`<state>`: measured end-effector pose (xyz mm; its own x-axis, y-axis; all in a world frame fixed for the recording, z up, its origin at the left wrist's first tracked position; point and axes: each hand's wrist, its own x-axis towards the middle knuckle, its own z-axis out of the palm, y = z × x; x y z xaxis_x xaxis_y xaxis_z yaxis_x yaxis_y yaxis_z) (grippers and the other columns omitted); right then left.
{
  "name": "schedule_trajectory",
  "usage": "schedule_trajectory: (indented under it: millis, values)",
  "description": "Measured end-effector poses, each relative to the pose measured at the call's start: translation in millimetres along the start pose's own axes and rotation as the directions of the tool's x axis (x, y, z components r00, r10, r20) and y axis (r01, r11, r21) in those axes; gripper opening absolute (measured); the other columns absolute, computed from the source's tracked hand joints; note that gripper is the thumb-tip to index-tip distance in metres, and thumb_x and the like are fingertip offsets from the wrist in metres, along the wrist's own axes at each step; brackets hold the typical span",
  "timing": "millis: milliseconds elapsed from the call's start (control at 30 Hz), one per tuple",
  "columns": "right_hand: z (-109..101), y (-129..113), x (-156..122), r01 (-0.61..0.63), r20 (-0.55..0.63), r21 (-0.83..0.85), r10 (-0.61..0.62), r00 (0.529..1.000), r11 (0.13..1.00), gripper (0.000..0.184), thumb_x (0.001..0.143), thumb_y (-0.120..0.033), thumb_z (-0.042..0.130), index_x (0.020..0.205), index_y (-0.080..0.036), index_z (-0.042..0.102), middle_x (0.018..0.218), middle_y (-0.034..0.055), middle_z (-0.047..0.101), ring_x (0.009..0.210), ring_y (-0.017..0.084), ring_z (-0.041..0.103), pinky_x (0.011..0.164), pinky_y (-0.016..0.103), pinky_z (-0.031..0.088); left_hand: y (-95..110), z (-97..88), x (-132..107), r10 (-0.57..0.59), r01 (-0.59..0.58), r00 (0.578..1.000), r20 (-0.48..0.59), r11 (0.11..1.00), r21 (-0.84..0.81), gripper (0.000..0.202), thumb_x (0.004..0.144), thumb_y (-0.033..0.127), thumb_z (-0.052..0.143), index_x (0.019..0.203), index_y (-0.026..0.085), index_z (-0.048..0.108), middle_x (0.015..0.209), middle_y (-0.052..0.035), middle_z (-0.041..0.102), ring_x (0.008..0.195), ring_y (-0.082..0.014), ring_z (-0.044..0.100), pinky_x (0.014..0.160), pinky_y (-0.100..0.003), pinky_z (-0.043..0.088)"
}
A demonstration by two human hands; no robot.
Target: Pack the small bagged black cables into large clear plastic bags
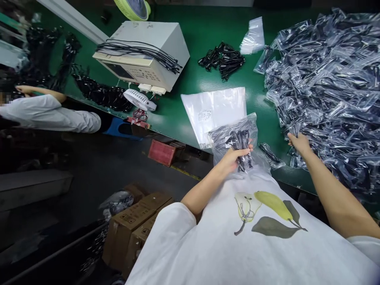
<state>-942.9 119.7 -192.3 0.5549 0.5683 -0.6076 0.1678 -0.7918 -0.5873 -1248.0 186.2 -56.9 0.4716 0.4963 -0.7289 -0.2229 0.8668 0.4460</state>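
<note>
My left hand [234, 157] is closed around a stack of clear bags of black cables [236, 138], held just above the near edge of the green table [204, 31]. My right hand [298, 143] reaches right to the big heap of bagged cables [329, 91], with its fingers curled on a bag at the heap's near left edge. One small bagged cable [270, 155] lies on the table between my hands. A flat stack of large clear bags [213, 111] lies just beyond my left hand.
A white machine box [148, 51] with cables draped over it stands at the back left, a small white fan [138, 99] beside it. Loose black cables [222, 59] lie mid-table. Another person in a white sleeve [50, 114] works at the left. Cardboard boxes [133, 225] sit on the floor.
</note>
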Motion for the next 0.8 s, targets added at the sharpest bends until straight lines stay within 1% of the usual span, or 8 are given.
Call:
schedule_trajectory:
  millis: [100, 167, 267, 367, 500, 600, 700, 800]
  values:
    - [10.2, -11.1, -35.1, 0.010, 0.111, 0.141, -0.026, 0.993, 0.990, 0.019, 0.090, -0.037, 0.064, 0.088, -0.018, 0.061, 0.060, -0.0033, 0.053, 0.052, 0.012, 0.047, 0.056, 0.028, 0.039, 1.0, -0.7, 5.5, -0.005, 0.005, 1.000, 0.012, 1.000, -0.011, 0.046, 0.062, 0.015, 0.086, 0.106, 0.018, 0.073, 0.105, -0.0050, 0.076, 0.097, -0.0168, 0.069, 0.092, -0.031, 0.047]
    - [19.6, -33.0, -65.1, 0.068, 0.222, 0.322, -0.145, 0.964, 0.944, 0.031, 0.090, -0.046, 0.063, 0.103, -0.018, 0.067, 0.070, -0.0005, 0.061, 0.058, 0.013, 0.055, 0.058, 0.026, 0.045, -1.3, 3.9, 10.0, 0.001, -0.002, 0.999, 0.042, 1.000, 0.013, 0.042, 0.061, 0.016, 0.087, 0.101, 0.017, 0.073, 0.105, -0.0065, 0.076, 0.099, -0.0187, 0.069, 0.094, -0.033, 0.047]
    - [37.7, -71.6, -110.5, 0.148, 0.318, 0.488, -0.333, 0.888, 0.860, 0.045, 0.086, -0.053, 0.067, 0.119, -0.022, 0.069, 0.107, 0.0062, 0.072, 0.097, 0.021, 0.068, 0.085, 0.033, 0.055, -6.7, 12.0, 16.3, -0.012, 0.008, 0.998, 0.056, 0.997, 0.079, 0.040, 0.055, 0.017, 0.088, 0.093, 0.015, 0.073, 0.092, -0.0060, 0.076, 0.087, -0.0189, 0.069, 0.090, -0.035, 0.048]
    - [56.1, -97.9, -140.1, 0.131, 0.305, 0.483, -0.307, 0.901, 0.866, 0.050, 0.075, -0.050, 0.078, 0.116, -0.022, 0.070, 0.120, 0.0065, 0.072, 0.112, 0.027, 0.065, 0.100, 0.042, 0.051, -6.7, 16.0, 17.6, -0.033, 0.022, 0.997, 0.075, 0.989, 0.146, 0.040, 0.052, 0.016, 0.087, 0.090, 0.013, 0.073, 0.085, -0.0042, 0.074, 0.078, -0.0166, 0.066, 0.085, -0.035, 0.048]
    - [60.2, -109.4, -146.5, -0.103, 0.415, 0.574, -0.180, 0.892, 0.812, 0.045, 0.064, -0.039, 0.084, 0.102, -0.018, 0.073, 0.106, 0.0075, 0.076, 0.097, 0.028, 0.071, 0.091, 0.043, 0.055, 2.2, 13.3, 10.6, -0.077, 0.055, 0.989, 0.124, 0.984, 0.171, 0.041, 0.050, 0.015, 0.088, 0.087, 0.012, 0.073, 0.084, -0.0051, 0.073, 0.078, -0.0170, 0.066, 0.085, -0.036, 0.048]
    - [50.2, -110.1, -141.6, -0.174, 0.460, 0.601, -0.160, 0.873, 0.780, 0.038, 0.065, -0.036, 0.083, 0.098, -0.019, 0.073, 0.102, 0.0063, 0.077, 0.093, 0.027, 0.072, 0.089, 0.041, 0.057, 4.4, 9.7, 5.8, -0.086, 0.067, 0.986, 0.141, 0.989, 0.133, 0.049, 0.049, 0.022, 0.093, 0.093, 0.012, 0.073, 0.088, -0.0073, 0.074, 0.084, -0.0208, 0.068, 0.089, -0.039, 0.049]
    - [47.3, -109.9, -143.5, -0.088, 0.428, 0.589, -0.217, 0.877, 0.804, 0.038, 0.070, -0.038, 0.081, 0.102, -0.021, 0.072, 0.106, 0.0055, 0.076, 0.100, 0.027, 0.071, 0.096, 0.043, 0.054, 0.7, 10.1, 9.5, -0.026, 0.010, 0.989, 0.147, 0.994, 0.113, 0.058, 0.056, 0.039, 0.094, 0.104, 0.014, 0.072, 0.100, -0.0102, 0.074, 0.099, -0.0249, 0.069, 0.098, -0.043, 0.048]
    - [54.5, -114.4, -152.6, 0.164, 0.347, 0.487, -0.363, 0.865, 0.858, 0.057, 0.065, -0.040, 0.085, 0.115, -0.021, 0.066, 0.118, 0.0064, 0.073, 0.113, 0.029, 0.066, 0.104, 0.047, 0.049, 3.4, 15.8, 16.0, 0.049, -0.082, 0.983, 0.175, 0.979, 0.188, 0.071, 0.070, 0.068, 0.077, 0.116, 0.015, 0.069, 0.115, -0.0147, 0.073, 0.119, -0.0293, 0.063, 0.108, -0.045, 0.043]
